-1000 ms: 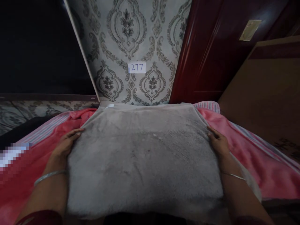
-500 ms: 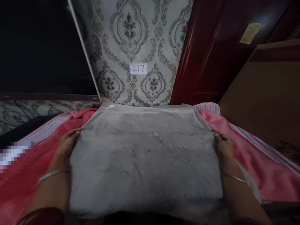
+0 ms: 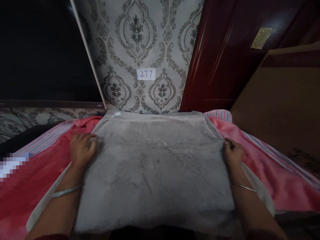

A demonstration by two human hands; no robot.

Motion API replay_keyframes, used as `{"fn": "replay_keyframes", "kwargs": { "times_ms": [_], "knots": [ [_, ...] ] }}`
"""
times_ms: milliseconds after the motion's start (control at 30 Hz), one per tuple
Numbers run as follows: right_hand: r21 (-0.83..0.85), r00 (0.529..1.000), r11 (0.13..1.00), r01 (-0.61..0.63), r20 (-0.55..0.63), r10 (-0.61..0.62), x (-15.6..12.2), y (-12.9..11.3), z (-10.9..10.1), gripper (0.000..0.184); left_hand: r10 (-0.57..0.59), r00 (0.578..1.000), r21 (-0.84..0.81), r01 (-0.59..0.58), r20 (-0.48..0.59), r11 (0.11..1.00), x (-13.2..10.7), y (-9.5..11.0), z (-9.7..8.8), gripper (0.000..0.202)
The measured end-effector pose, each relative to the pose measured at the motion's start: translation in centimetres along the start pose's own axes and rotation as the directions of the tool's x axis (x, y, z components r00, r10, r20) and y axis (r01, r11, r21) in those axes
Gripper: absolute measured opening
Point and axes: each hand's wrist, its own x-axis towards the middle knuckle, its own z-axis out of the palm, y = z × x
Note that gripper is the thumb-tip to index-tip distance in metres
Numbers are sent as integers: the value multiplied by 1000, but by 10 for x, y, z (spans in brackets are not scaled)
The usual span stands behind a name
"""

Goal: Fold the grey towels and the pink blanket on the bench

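Observation:
A grey plush towel [image 3: 155, 166] lies spread in front of me on a pink blanket [image 3: 270, 166]. My left hand [image 3: 81, 150] rests at the towel's left edge with its fingers curled onto the upper layer's corner. At the right edge my right hand [image 3: 232, 153] is closed on the matching corner. A fold line runs across the towel between the two hands. Each wrist wears a thin bangle.
Patterned wallpaper [image 3: 140, 50] with a small label reading 277 [image 3: 146, 74] rises behind the bed. A dark red door [image 3: 225, 53] stands at the right, a brown wooden panel [image 3: 282, 100] beside it. A dark opening fills the upper left.
My left hand has moved right and forward onto the towel's corner and curled. The right hand's fingers have closed on its corner. The towel's left edge has lifted off the blanket.

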Motion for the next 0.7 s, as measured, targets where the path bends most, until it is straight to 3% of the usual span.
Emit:
{"fn": "replay_keyframes", "kwargs": {
  "times_ms": [100,167,333,433,500,600,700],
  "knots": [
    [-52,1000,999,-8,-14,7,-1,-2,1,50,265,959,-115,-253,99,961,-2,35,3,45],
    [-83,1000,997,-7,10,8,-3,-4,2,50,364,917,-174,-336,161,925,-3,53,8,47],
    [-287,1000,958,-12,13,16,-8,-34,-8,44,410,873,-212,-362,264,908,-9,66,22,44],
    [-402,992,909,111,101,-77,-21,-72,-15,45,397,868,-189,-354,298,916,-10,63,28,43],
    [-383,948,879,284,252,-197,-38,-101,-13,46,391,864,-164,-356,317,920,-11,61,30,44],
    [-242,803,820,519,467,-370,-72,-143,-4,46,382,857,-130,-359,347,924,-12,64,29,43],
    [-111,677,773,625,571,-465,-101,-180,7,49,345,868,-110,-328,357,938,-13,79,22,43]
  ]
}}
